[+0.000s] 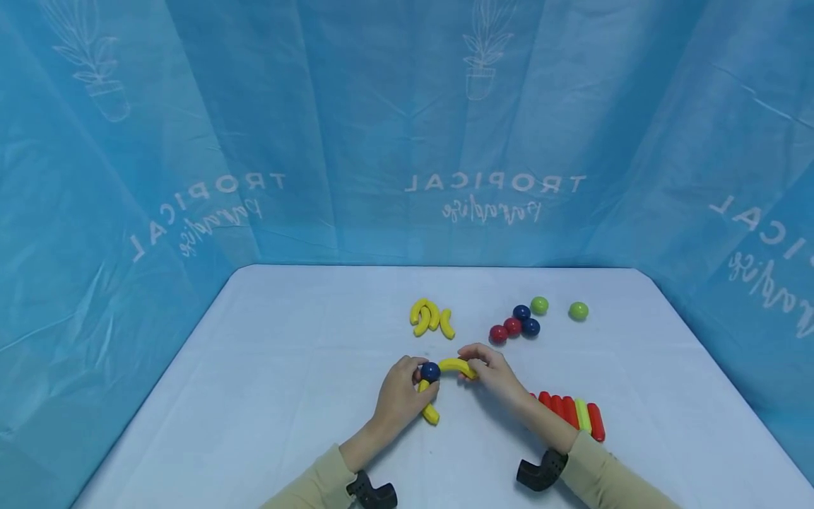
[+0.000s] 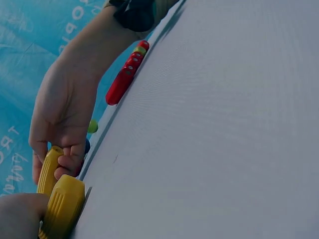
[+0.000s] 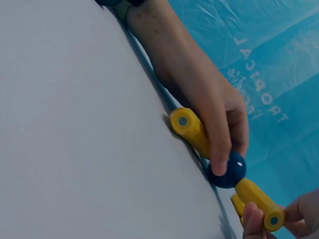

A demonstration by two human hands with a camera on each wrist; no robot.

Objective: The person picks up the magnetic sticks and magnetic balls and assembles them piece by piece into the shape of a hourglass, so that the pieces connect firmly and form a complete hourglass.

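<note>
"While the left hand (image 1: pixel 399 396) grips the blue ball (image 1: pixel 430 372), what does the right hand (image 1: pixel 491 371) have?"

"The first arc (image 1: pixel 456 365), yellow, pinched near its outer end. Its inner end meets the ball, on the side facing the right hand."

"Fastened, or only touching?"

"Cannot tell from where I stand. Noted as contact only."

"And the second arc (image 1: pixel 429 413)?"

"Also yellow. It runs from the ball past the left thumb, toward the person. The left hand partly covers that joint. The right wrist view shows a small round disc set in its free end."

"Position of the work?"

"Between both hands, near the middle of the white table (image 1: pixel 305 332)."

"Surroundings?"

"Beyond the hands, four loose arcs (image 1: pixel 434 316), yellow: three bunched, one just beside. Right of those, two red balls (image 1: pixel 499 334), two dark balls (image 1: pixel 531 327) in blue, and two green balls (image 1: pixel 578 311), one of them apart from the cluster."

"Near the right forearm?"

"A row of red sticks (image 1: pixel 569 411) with one lime stick (image 1: pixel 583 416) among them; the forearm hides part of the row."

"Backdrop?"

"Blue curtain (image 1: pixel 356 141), white lettering, reads mirrored."
</note>
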